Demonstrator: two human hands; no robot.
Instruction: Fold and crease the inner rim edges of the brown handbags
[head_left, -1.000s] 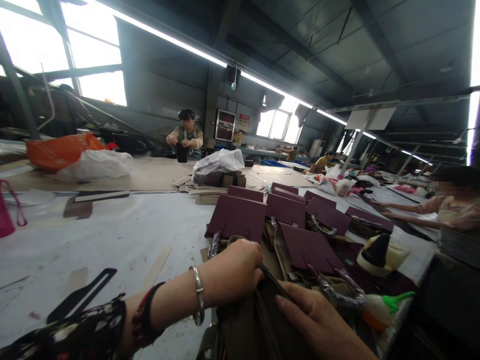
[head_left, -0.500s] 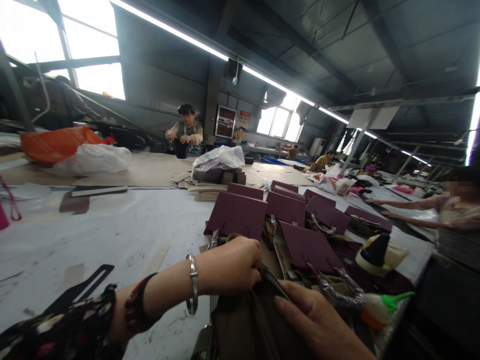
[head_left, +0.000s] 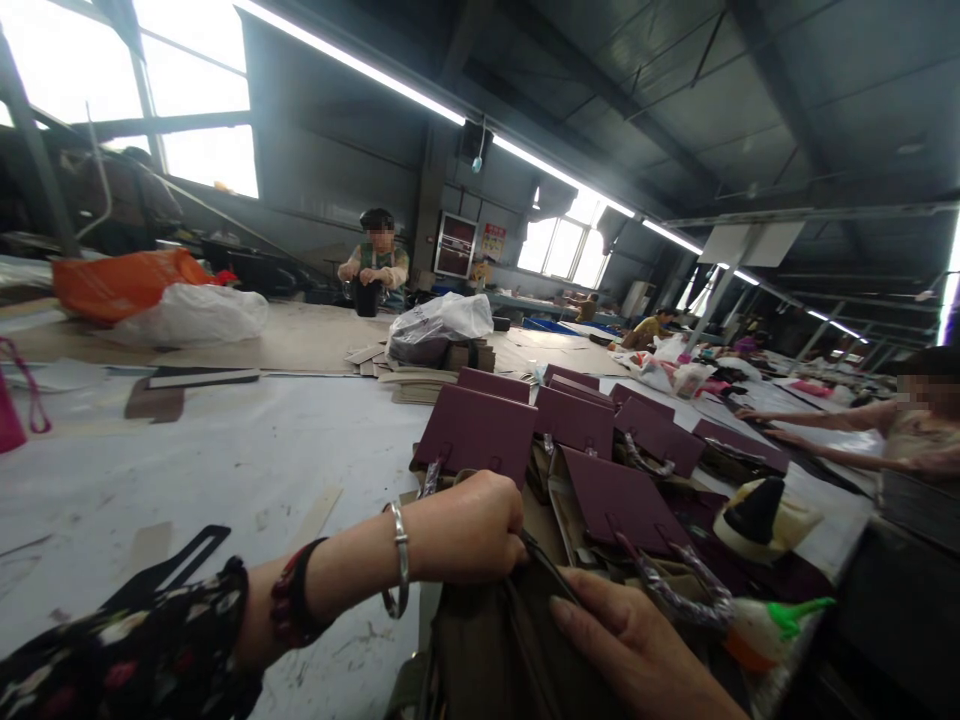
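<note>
A dark brown bag body [head_left: 480,650] stands at the bottom middle, its upper edge between my hands. My left hand [head_left: 476,530], with a silver bangle on the wrist, is closed in a fist over the bag's far edge; the fingertips are hidden. On the other side my right hand [head_left: 630,630] pinches the near edge between thumb and fingers. Just beyond, a maroon bag flap [head_left: 480,430] stands up, with a plastic-wrapped handle [head_left: 430,478] at its foot. Another maroon bag [head_left: 611,500] leans close to my right hand, its wrapped handle [head_left: 701,595] curving toward me.
A bottle with a green spout [head_left: 757,630] and a cream container with a black cone [head_left: 761,520] stand at the right. Stacked card strips [head_left: 416,387] and a plastic-wrapped bundle [head_left: 439,325] lie beyond. A black strap piece [head_left: 176,560] is at left. Co-workers sit across and at right.
The view has shifted slightly, so the surroundings sit a little further right. My left forearm and bangle have moved slightly right; both hands keep their hold on the bag.
</note>
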